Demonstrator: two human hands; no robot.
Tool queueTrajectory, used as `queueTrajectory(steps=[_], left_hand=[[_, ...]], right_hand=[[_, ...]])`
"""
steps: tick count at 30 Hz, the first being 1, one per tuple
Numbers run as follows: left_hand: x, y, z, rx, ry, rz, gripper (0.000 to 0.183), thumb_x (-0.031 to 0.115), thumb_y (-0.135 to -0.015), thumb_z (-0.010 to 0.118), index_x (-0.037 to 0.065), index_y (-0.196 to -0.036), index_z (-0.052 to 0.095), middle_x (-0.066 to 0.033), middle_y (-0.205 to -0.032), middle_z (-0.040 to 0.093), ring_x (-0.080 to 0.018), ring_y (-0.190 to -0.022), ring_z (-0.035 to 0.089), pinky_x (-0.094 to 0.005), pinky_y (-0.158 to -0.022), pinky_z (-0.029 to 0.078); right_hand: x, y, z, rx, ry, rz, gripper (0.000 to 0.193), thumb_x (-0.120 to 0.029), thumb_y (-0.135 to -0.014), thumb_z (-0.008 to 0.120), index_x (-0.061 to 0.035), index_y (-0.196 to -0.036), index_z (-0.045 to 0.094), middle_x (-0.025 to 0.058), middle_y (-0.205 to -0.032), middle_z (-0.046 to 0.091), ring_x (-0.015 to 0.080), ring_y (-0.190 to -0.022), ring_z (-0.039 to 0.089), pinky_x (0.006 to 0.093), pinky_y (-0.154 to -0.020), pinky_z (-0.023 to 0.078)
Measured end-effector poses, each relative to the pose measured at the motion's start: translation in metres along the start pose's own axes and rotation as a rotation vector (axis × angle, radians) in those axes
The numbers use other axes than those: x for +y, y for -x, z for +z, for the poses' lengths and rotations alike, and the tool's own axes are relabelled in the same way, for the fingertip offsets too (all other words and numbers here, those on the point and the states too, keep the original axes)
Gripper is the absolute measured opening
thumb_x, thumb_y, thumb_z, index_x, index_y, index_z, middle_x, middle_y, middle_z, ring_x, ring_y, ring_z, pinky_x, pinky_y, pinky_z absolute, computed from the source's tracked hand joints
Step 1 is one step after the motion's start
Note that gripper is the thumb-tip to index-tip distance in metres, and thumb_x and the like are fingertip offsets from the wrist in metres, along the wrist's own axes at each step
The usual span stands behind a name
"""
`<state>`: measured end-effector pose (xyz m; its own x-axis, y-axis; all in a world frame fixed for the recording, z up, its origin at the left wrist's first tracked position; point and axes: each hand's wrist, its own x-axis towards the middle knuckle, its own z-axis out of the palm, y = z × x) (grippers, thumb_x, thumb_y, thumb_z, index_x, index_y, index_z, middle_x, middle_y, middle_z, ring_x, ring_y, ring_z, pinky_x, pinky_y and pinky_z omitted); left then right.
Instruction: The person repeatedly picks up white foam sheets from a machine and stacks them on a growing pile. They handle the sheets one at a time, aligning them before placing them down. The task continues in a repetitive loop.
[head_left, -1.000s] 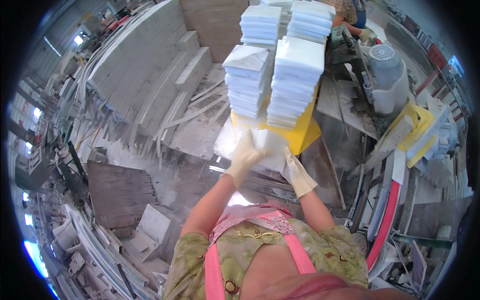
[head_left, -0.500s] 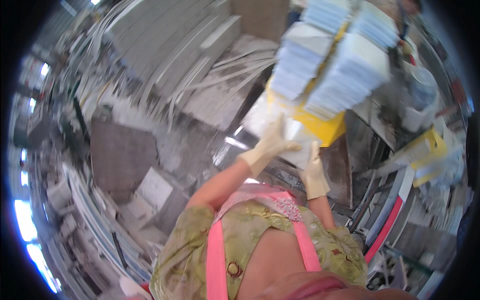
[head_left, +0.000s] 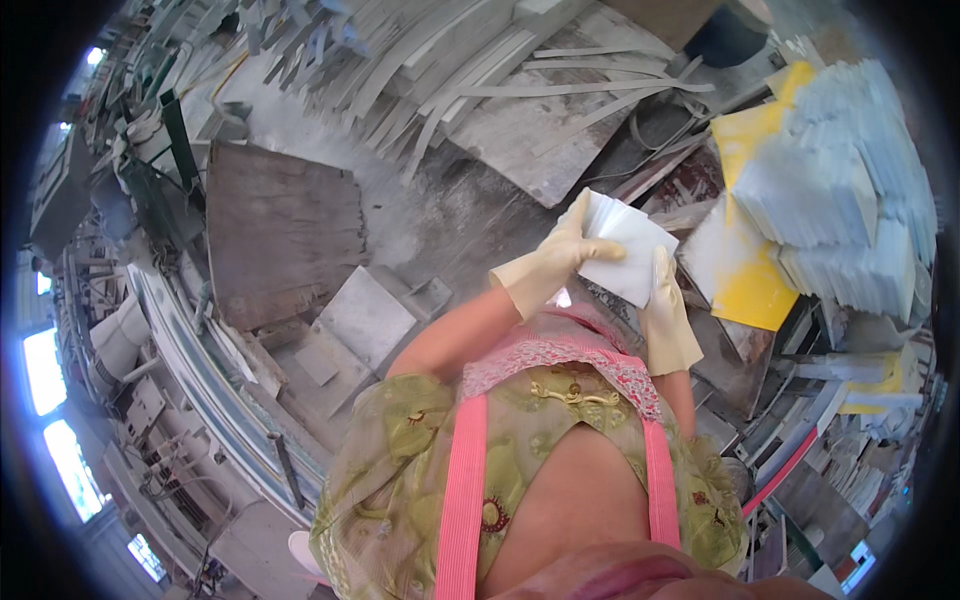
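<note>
A small stack of white square tiles (head_left: 630, 262) is held between my two gloved hands in front of my chest. My left hand (head_left: 560, 255), in a cream rubber glove, grips the stack's left side with the thumb laid across the front face. My right hand (head_left: 668, 315), gloved alike, is closed along the right edge. To the right, tall piles of pale bluish-white tiles (head_left: 815, 190) stand on a yellow and white board (head_left: 755, 275), apart from my hands.
Beyond my hands, long pale stone strips (head_left: 590, 90) lie over a dusty slab. On the left stand a brown board (head_left: 280, 235) and a light grey slab (head_left: 368, 318). A long rail-like frame (head_left: 200, 380) runs along the left, and a red-edged bar (head_left: 785, 470) is at lower right.
The view has swung, so the tile piles now appear farther right. The stack in my hands has come away from beside those piles and is now tilted between both gloves.
</note>
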<state>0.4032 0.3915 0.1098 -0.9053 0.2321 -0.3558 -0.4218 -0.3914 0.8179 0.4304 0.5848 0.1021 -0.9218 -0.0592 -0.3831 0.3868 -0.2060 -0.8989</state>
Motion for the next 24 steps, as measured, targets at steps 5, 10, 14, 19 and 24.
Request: queueTrajectory(steps=[5, 10, 14, 19, 24], left_hand=[[0.021, 0.003, -0.058, 0.230, 0.127, 0.024, 0.131, 0.018, -0.061, 0.092, -0.009, -0.159, 0.009, -0.0264, -0.152, 0.040, -0.0328, -0.141, 0.043, -0.0358, -0.115, 0.035], [0.033, -0.034, -0.119, 0.266, -0.224, 0.050, 0.124, 0.029, -0.068, 0.087, -0.009, -0.158, 0.011, -0.0288, -0.148, 0.044, -0.0326, -0.140, 0.044, -0.0380, -0.114, 0.038], [0.081, -0.060, -0.147, 0.085, -0.030, -0.042, 0.115, 0.025, -0.075, 0.082, -0.007, -0.159, 0.010, -0.0283, -0.146, 0.046, -0.0330, -0.138, 0.047, -0.0401, -0.110, 0.043], [0.134, -0.088, -0.159, 0.296, -0.181, 0.022, 0.115, 0.017, -0.081, 0.078, -0.004, -0.160, -0.003, -0.0249, -0.154, 0.036, -0.0334, -0.136, 0.048, -0.0388, -0.109, 0.045], [0.180, -0.136, -0.200, 0.091, 0.003, -0.266, 0.108, 0.025, -0.080, 0.081, -0.002, -0.160, 0.014, -0.0203, -0.163, 0.021, -0.0281, -0.148, 0.031, -0.0433, -0.120, 0.032]], right_hand=[[0.009, -0.060, 0.053, -0.517, -0.327, 0.150, 0.074, -0.057, -0.104, 0.045, -0.0018, -0.152, 0.037, 0.0144, -0.149, 0.050, 0.0285, -0.137, 0.050, 0.0437, -0.117, 0.038], [0.020, -0.112, 0.097, -0.302, -0.258, 0.365, 0.070, -0.054, -0.104, 0.047, -0.0021, -0.151, 0.039, 0.0153, -0.147, 0.052, 0.0277, -0.135, 0.052, 0.0431, -0.115, 0.040], [0.001, -0.161, 0.129, -0.396, -0.145, 0.348, 0.054, -0.034, -0.105, 0.054, -0.0006, -0.147, 0.045, 0.0114, -0.139, 0.056, 0.0205, -0.127, 0.055, 0.0361, -0.110, 0.043], [-0.048, -0.205, 0.183, -0.514, -0.193, 0.339, 0.052, -0.033, -0.104, 0.057, -0.0011, -0.144, 0.049, 0.0097, -0.136, 0.059, 0.0168, -0.123, 0.057, 0.0332, -0.108, 0.043], [-0.059, -0.254, 0.208, -0.479, -0.319, 0.596, 0.060, -0.031, -0.104, 0.057, -0.0029, -0.154, 0.039, 0.0086, -0.156, 0.044, 0.0200, -0.143, 0.042, 0.0310, -0.117, 0.035]])
